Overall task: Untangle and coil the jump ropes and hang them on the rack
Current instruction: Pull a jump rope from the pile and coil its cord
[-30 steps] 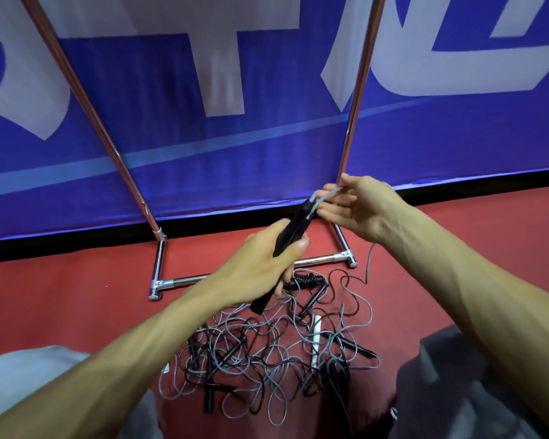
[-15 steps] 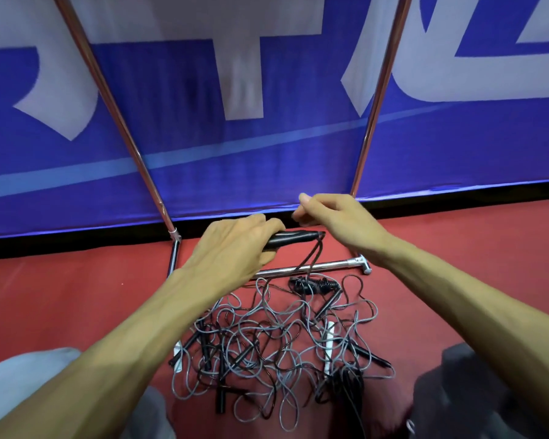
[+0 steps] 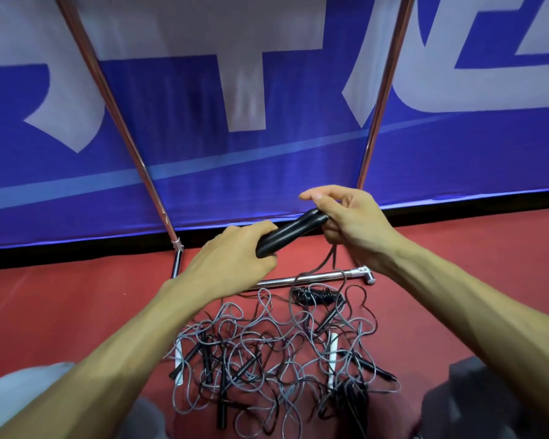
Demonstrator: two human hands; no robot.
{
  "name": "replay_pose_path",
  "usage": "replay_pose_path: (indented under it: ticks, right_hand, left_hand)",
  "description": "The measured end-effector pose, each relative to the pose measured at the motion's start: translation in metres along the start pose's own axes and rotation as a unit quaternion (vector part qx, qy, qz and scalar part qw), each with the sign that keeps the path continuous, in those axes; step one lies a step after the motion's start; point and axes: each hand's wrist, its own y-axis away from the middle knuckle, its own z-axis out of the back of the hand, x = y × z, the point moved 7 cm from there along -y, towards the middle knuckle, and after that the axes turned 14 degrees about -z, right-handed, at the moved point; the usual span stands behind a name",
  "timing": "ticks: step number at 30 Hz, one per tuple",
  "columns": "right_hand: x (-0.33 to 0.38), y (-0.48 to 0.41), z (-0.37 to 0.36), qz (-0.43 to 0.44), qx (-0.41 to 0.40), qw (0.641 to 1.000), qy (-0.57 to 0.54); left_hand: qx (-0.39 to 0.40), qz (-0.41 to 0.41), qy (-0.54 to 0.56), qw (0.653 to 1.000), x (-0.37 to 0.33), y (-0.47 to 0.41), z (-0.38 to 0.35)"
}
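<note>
- Blue banner (image 3: 267,160) with big white letters fills the view from 10 to 2 o'clock. The rack's (image 3: 121,128) two slanted metal poles rise in front of it.
- The chrome base bar (image 3: 301,280) lies on the red floor (image 3: 61,305), right between my hands and the heap.
- My left hand (image 3: 232,258) grips the low end of the black handles (image 3: 290,231). My right hand (image 3: 349,220), at its 2 o'clock, curls round the top end.
- Both hands are clamped on the same handles, close together, above the floor.
- A dark cord (image 3: 325,264) drops from my right hand toward 6 o'clock and crosses the base bar.
- At 6 o'clock is the tangle of ropes (image 3: 267,350), grey and black loops spread between my knees, with black grips and white handles (image 3: 332,353) caught in it.
- A small coiled black rope (image 3: 317,296) sits at the tangle's 12 o'clock edge, just beside the bar.
</note>
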Motion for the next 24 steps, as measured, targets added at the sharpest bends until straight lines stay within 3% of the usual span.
replay_pose_path:
  ticks: [5, 13, 17, 20, 24]
  right_hand:
    - [0.002, -0.005, 0.022, -0.005, -0.056, 0.998, -0.041]
    - [0.003, 0.0, 0.014, -0.02, -0.021, 0.999, -0.024]
    - [0.006, 0.001, 0.007, -0.043, 0.007, 0.998, -0.05]
    - [0.005, 0.006, -0.011, -0.019, 0.037, 0.998, 0.056]
    - [-0.003, 0.007, -0.02, 0.0, 0.065, 0.989, 0.136]
  left_hand:
    - [-0.003, 0.012, 0.047, 0.999, -0.005, -0.002, -0.006]
    - [0.083, 0.124, 0.25, 0.957, -0.006, 0.001, -0.029]
    - [-0.019, 0.145, 0.308, 0.94, -0.002, -0.002, -0.026]
    - [-0.091, 0.168, 0.412, 0.891, 0.003, -0.003, -0.019]
    - [-0.12, 0.171, 0.484, 0.85, -0.004, -0.001, -0.019]
